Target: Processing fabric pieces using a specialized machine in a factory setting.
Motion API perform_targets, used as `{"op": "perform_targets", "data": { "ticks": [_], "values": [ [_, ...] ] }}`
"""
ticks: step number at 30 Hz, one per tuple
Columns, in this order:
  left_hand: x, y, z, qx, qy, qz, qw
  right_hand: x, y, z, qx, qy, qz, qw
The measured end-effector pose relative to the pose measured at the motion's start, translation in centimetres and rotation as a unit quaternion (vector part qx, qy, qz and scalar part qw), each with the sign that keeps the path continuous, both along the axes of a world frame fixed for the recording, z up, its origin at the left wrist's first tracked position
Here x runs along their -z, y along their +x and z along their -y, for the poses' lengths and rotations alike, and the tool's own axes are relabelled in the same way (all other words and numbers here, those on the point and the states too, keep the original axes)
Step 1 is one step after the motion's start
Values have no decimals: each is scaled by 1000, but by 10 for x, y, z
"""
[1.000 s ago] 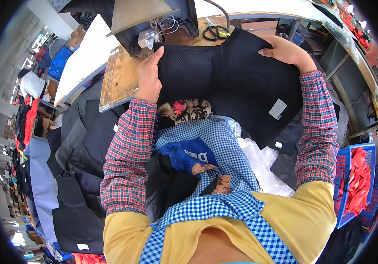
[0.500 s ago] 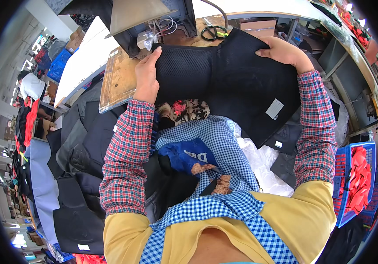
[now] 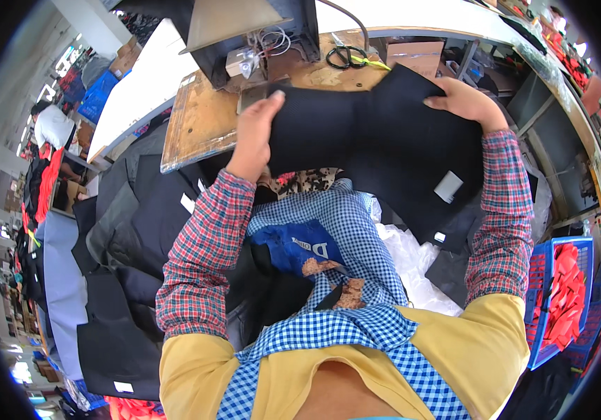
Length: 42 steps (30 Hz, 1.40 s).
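Note:
A piece of black fabric (image 3: 377, 133) is stretched between my two hands over the front of a worn wooden tabletop (image 3: 195, 126) and my lap. My left hand (image 3: 253, 136) pinches its left end, thumb on top. At the upper right edge, my right hand (image 3: 467, 103) grips it with the thumb in front and the fingers behind. A white label (image 3: 448, 187) shows on the lower right part of the fabric. Motion blurs the cloth, so its surface texture is hard to make out.
Beyond the fabric stands a dark machine (image 3: 297, 28) with loose wires. Black-handled scissors (image 3: 346, 57) lie on the wood beside it. Black fabric pieces (image 3: 157, 203) are heaped at my left. A blue basket (image 3: 535, 308) with red pieces stands at my right; a person (image 3: 53, 126) is far left.
Both hands have shifted right and slightly toward me, carrying the black fabric along. The cloth is now blurred, and its mesh pattern no longer shows.

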<state>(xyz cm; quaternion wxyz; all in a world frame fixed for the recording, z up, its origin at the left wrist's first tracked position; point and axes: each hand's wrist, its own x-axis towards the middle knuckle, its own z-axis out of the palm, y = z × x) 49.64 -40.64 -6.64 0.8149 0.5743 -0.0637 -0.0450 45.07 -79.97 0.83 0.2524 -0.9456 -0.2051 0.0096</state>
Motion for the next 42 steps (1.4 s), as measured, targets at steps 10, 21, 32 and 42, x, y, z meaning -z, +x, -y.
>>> {"op": "perform_targets", "data": {
  "ticks": [10,21,32,42],
  "values": [
    [72,-82,-137,-58,305,116,943,82,-78,315,286,128,-108,943],
    [172,-126,-394,-530,513,-360,571,157,1,106,233,50,91,967],
    [168,-90,-382,-491,639,-209,554,117,-20,-46,239,-59,127,961],
    [41,-113,-341,-357,448,232,786,76,-54,-212,-63,42,152,985]
  ]
}}
